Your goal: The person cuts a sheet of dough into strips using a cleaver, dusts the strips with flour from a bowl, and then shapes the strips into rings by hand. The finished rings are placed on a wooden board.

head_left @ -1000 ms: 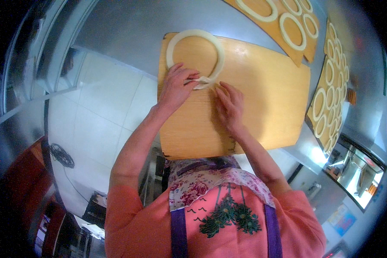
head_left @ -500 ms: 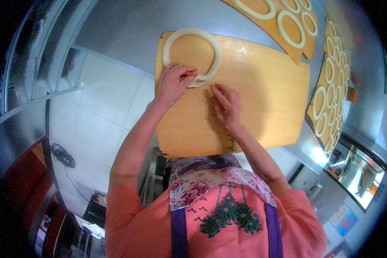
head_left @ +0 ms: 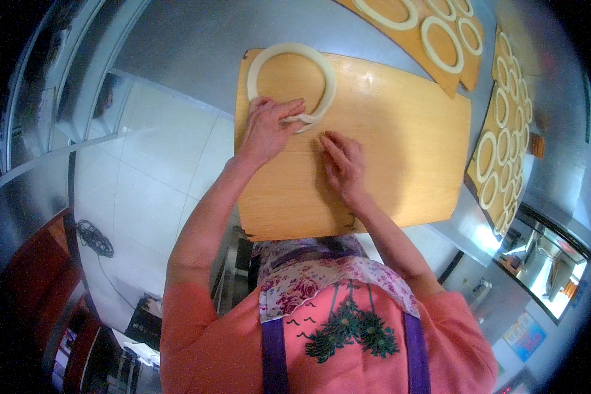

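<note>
A pale dough ring [head_left: 323, 71] lies at the far left corner of a wooden board [head_left: 400, 151]. My left hand [head_left: 267, 128] rests on the ring's near side, where the two rope ends cross, with fingers pressing on the joint. My right hand [head_left: 343, 162] lies flat on the board just right of the joint, fingertips pointing at the dough, holding nothing. Both forearms come up from the lower edge in pink sleeves.
The board sits on a steel worktop [head_left: 197, 46]. Further boards [head_left: 433, 69] at the far right [head_left: 492, 125] carry several finished dough rings. White floor tiles [head_left: 151, 171] lie to the left, and a glass-fronted cabinet [head_left: 538, 256] stands at the right.
The view has shifted slightly. My left hand stays pressed on the ring's joint, and my right hand has edged a little away from the dough onto the bare board.
</note>
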Available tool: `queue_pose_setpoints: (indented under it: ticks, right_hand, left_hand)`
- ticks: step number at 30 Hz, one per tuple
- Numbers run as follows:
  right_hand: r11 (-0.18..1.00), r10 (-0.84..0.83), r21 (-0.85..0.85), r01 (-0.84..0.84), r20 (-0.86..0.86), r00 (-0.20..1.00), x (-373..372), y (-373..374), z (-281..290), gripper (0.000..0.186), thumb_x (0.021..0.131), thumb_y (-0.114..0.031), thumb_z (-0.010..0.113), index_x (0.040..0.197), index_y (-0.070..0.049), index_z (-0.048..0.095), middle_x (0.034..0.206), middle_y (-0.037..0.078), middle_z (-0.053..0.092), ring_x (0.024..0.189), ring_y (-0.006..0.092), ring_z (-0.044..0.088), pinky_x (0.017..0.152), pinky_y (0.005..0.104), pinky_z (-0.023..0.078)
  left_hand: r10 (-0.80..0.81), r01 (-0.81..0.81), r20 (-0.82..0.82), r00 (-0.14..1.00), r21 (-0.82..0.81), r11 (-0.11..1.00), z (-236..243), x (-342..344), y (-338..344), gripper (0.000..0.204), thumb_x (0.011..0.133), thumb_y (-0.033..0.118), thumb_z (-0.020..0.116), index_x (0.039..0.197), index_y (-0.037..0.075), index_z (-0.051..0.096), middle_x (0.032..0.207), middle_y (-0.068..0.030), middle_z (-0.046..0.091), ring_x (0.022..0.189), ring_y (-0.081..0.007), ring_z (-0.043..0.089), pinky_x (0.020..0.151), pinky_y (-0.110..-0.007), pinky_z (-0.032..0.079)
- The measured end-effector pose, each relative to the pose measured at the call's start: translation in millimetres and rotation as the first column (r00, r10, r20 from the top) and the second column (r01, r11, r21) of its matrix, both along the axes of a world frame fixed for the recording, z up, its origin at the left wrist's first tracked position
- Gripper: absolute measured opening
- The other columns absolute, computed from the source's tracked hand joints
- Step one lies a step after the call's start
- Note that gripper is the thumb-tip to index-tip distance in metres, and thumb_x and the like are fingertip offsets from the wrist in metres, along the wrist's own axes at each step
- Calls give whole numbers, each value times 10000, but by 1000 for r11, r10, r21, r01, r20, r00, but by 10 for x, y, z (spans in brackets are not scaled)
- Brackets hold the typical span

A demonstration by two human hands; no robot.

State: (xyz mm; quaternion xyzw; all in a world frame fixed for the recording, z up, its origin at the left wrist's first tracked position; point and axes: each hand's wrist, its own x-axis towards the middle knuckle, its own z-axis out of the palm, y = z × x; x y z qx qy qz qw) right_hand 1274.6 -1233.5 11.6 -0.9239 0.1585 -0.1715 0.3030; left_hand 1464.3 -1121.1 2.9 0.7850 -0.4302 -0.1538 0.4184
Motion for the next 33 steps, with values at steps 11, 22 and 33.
queue_pose_setpoints:
  ticks: [11, 22, 33]
  right_hand:
    - [986, -137, 105, 132, 43, 990, 278, -111, 49, 372, 756, -15, 680, 1125, -41, 649, 1168, 148, 610, 1061, 326, 557, 941, 427, 423]
    - [984, -147, 98, 146, 9, 989, 283, -301, 15, 388, 771, -8, 655, 1156, -51, 642, 1188, 151, 608, 1102, 337, 562, 984, 423, 429]
    - [926, -274, 195, 323, -239, 931, 1089, -766, 325, 454, 822, -294, 725, 1119, 35, 630, 1035, 210, 631, 875, 331, 656, 787, 424, 525]
  left_hand:
    - [-3, 0, -27, 1000, -135, 991, -75, -123, -108, 363, 751, 104, 739, 1107, 76, 674, 899, -110, 673, 861, -306, 607, 782, -415, 489]
    - [-104, 131, 463, 880, -26, 991, -106, -404, 112, 484, 891, 169, 598, 1326, -15, 490, 1239, -193, 593, 1209, -349, 535, 1059, -449, 405]
    - [91, -84, 129, 987, -60, 995, -71, -171, 283, 625, 850, 192, 659, 1405, 28, 426, 1483, -187, 382, 1384, -349, 344, 1128, -470, 296]
